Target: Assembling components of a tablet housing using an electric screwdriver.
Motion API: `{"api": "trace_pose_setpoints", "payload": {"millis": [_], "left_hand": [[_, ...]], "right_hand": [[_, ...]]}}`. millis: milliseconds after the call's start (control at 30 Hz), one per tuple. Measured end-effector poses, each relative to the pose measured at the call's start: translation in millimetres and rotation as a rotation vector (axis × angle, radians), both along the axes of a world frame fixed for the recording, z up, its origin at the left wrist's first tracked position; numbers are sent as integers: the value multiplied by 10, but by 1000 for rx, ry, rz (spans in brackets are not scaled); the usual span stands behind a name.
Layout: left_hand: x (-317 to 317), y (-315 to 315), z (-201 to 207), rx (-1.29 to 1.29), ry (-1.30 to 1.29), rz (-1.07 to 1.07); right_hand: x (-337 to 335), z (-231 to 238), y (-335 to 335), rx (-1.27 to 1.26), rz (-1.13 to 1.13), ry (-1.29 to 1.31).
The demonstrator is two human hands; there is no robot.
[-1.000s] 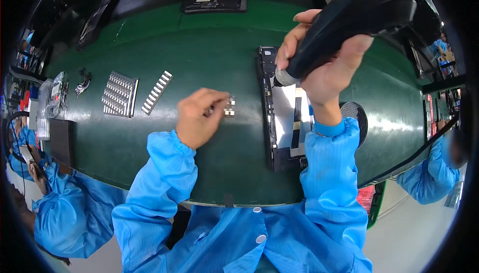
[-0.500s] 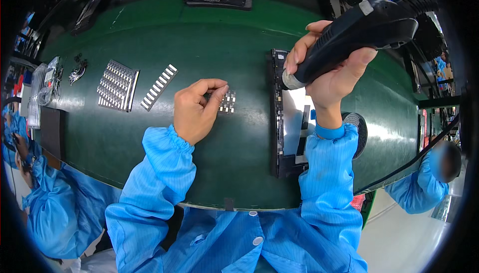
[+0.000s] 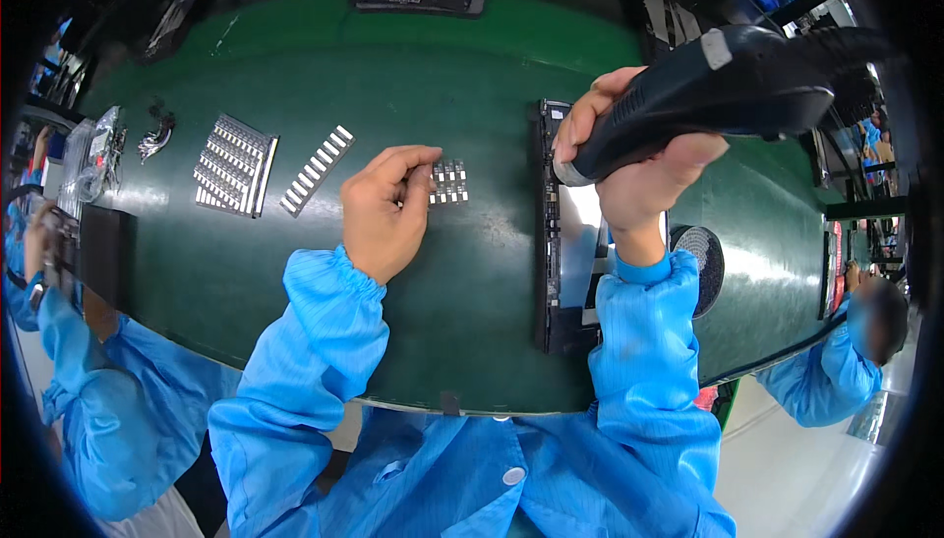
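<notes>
My right hand (image 3: 634, 189) is wrapped around a black handheld tool (image 3: 708, 95) that looks like a heat gun. A dark hose or cable runs from its far end, and its pale metal nozzle points down and left. Under that hand lies a long dark panel assembly (image 3: 572, 277) with a shiny surface and small parts along its left edge; my hand and forearm partly cover it. To its left, my left hand (image 3: 379, 209) pinches a small sheet of silver-and-black pieces (image 3: 452, 182) by its left side, its fingertips closed.
Left on the green table (image 3: 472, 76) lie a strip of white pieces (image 3: 317, 170), a stack of similar sheets (image 3: 232, 166) and a bundle of small wires (image 3: 155, 135). A round black mesh item (image 3: 703, 268) sits beside my right forearm. People in blue sit at both sides.
The small sheet has shifted slightly up and now shows more from behind my left fingers. My right hand has lowered a little with the heat gun.
</notes>
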State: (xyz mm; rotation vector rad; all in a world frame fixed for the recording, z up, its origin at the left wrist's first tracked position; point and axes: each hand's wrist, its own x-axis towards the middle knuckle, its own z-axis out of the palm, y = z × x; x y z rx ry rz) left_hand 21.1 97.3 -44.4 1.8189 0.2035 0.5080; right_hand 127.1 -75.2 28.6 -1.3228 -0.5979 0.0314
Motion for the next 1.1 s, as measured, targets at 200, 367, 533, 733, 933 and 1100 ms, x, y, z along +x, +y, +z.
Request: {"api": "trace_pose_setpoints", "payload": {"millis": [200,367,533,733,933,1100], "left_hand": [[17,29,-41,76,-39,31],[-187,-239,185,560,-352,2],[-501,-1054,266,579,-392,-702],[-420,-1140,90,764,-412,-534],[331,-591,85,907,-402,-417],[1288,-128,242,1094,-256,-341]], "right_hand": [[31,82,-60,43,-96,-40],[-458,619,-590,340,292,-67],[-596,1174,-865,386,1156,-311],[-1026,1334,-903,480,1059,-143],[-999,1315,-1115,507,1090,-144],[-1071,1268,-1228,521,1016,-122]]}}
